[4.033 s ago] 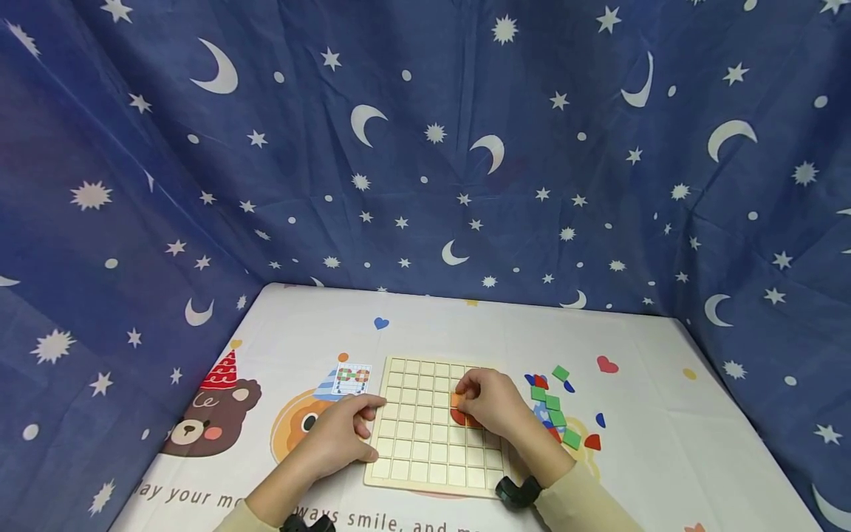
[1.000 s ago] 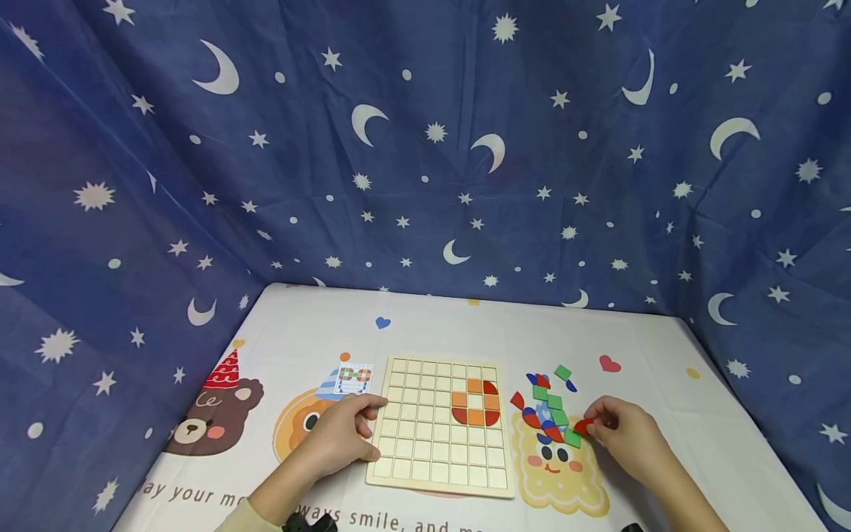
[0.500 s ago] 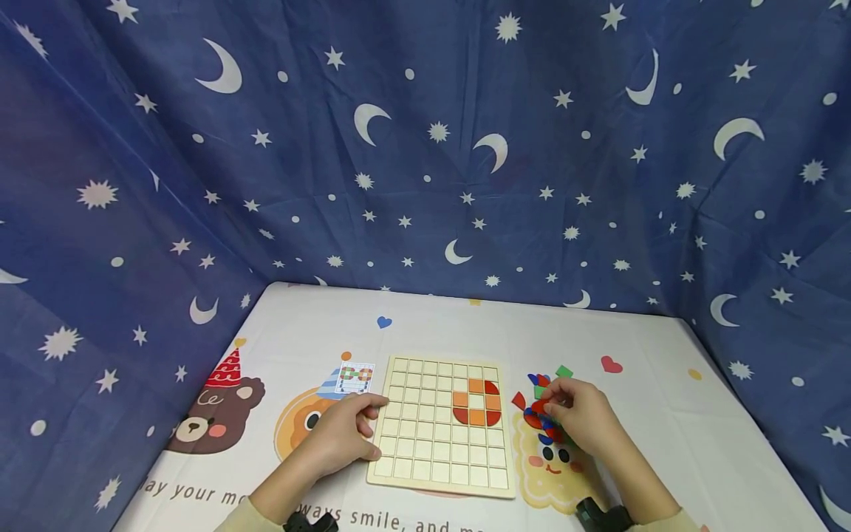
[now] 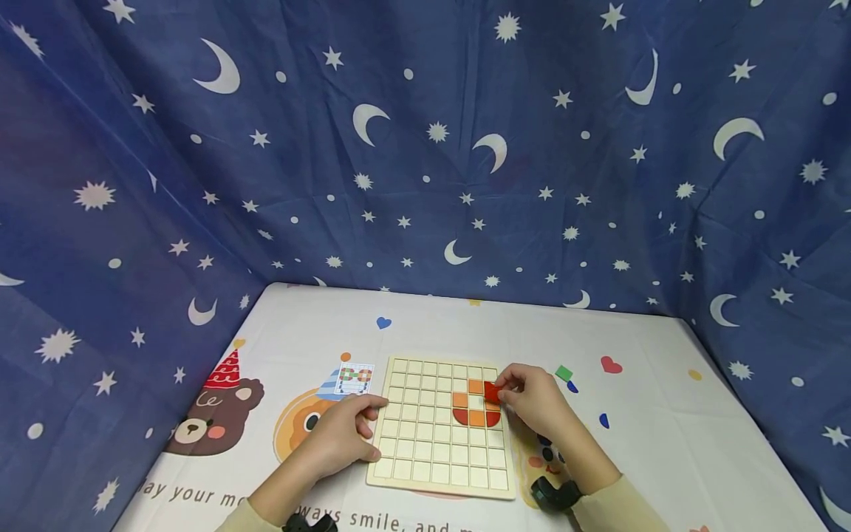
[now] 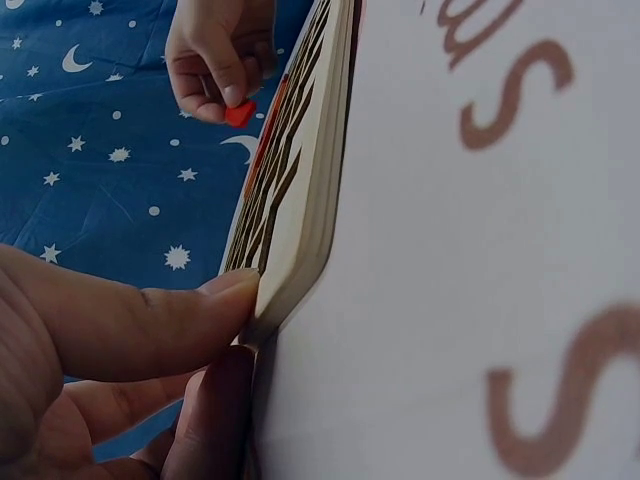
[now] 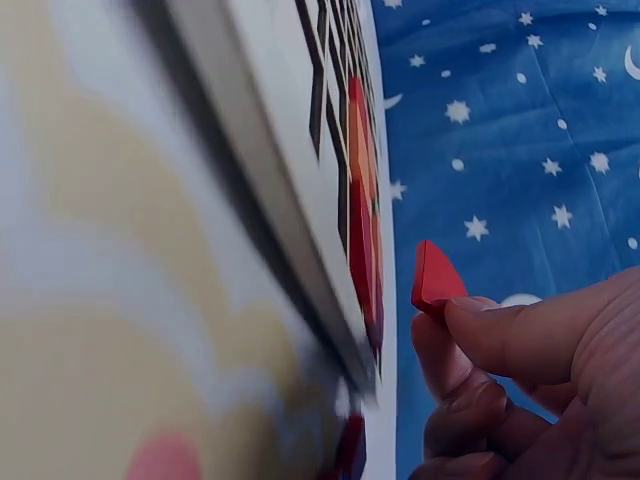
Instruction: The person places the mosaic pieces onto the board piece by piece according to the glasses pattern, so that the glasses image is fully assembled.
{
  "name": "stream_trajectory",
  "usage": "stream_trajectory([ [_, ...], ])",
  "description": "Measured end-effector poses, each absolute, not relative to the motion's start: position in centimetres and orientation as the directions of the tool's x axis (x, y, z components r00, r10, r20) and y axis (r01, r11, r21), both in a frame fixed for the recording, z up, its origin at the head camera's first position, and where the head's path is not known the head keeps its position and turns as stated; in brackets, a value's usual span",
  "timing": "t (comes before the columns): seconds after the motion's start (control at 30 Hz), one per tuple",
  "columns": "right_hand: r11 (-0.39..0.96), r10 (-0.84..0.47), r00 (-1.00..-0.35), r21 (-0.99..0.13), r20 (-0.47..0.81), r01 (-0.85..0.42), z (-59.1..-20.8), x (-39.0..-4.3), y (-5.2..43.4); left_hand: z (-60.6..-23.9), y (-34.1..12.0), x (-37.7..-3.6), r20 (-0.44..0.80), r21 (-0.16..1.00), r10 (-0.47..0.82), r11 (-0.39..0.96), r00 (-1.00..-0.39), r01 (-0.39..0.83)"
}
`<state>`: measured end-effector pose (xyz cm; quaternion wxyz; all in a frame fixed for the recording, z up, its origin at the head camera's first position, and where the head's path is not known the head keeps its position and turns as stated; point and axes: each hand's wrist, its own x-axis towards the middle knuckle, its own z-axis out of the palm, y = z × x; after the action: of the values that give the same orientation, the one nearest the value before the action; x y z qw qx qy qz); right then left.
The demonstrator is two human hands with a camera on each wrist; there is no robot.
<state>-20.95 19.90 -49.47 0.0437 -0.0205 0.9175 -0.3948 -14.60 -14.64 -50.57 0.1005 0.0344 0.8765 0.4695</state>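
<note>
My right hand [image 4: 532, 399] pinches a red quarter-circle tile [image 6: 437, 280] between thumb and fingers, just above the right side of the wooden grid board [image 4: 425, 443]. In the head view the tile overlaps the upper right cells there. Orange square tiles [image 4: 476, 417] and red quarter-circle tiles [image 4: 493, 419] sit in the board's cells, forming part of a ring around a bare cell. At the board's left edge rests my left hand [image 4: 342, 432]; its thumb [image 5: 225, 300] touches the rim near the corner, with other fingers curled beside the edge.
A small pattern card [image 4: 355, 378] lies left of the board. A green square tile [image 4: 564, 372] and blue half-round tiles [image 4: 604, 420] lie at the right; the right hand and forearm hide most of the loose tiles. A starry blue curtain [image 4: 425, 222] stands behind the table.
My right hand left the board, picked up a red quarter-circle tile from the loose tiles, and has carried it left to the board. My left hand has stayed at the edge.
</note>
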Motion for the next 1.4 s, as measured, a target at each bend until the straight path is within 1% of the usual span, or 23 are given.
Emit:
stream_trajectory([
  [0.23,0.680,-0.138,-0.989,-0.731,-0.050,-0.058,-49.7,-22.2,17.3,-50.6,-14.6,-14.6,-0.142,0.828,0.151,0.559,-0.978,-0.034],
  [0.5,0.682,-0.149,-0.986,-0.730,-0.075,-0.048,-49.5,-23.2,15.6,-50.5,-14.7,-14.6,-0.144,0.829,0.153,0.558,-0.978,-0.035],
  [0.67,0.686,-0.153,-0.982,-0.728,-0.107,-0.028,-49.7,-23.6,15.1,-50.5,-14.7,-14.7,-0.144,0.831,0.153,0.555,-0.978,-0.036],
  [1.17,0.748,-0.200,-0.975,-0.658,-0.094,-0.090,-50.1,-23.9,14.8,-50.6,-14.5,-14.6,-0.142,0.834,0.147,0.551,-0.979,-0.038],
  [1.4,0.745,-0.195,-0.976,-0.662,-0.096,-0.084,-50.0,-23.5,14.8,-50.5,-14.6,-14.5,-0.146,0.832,0.140,0.553,-0.979,-0.045],
])
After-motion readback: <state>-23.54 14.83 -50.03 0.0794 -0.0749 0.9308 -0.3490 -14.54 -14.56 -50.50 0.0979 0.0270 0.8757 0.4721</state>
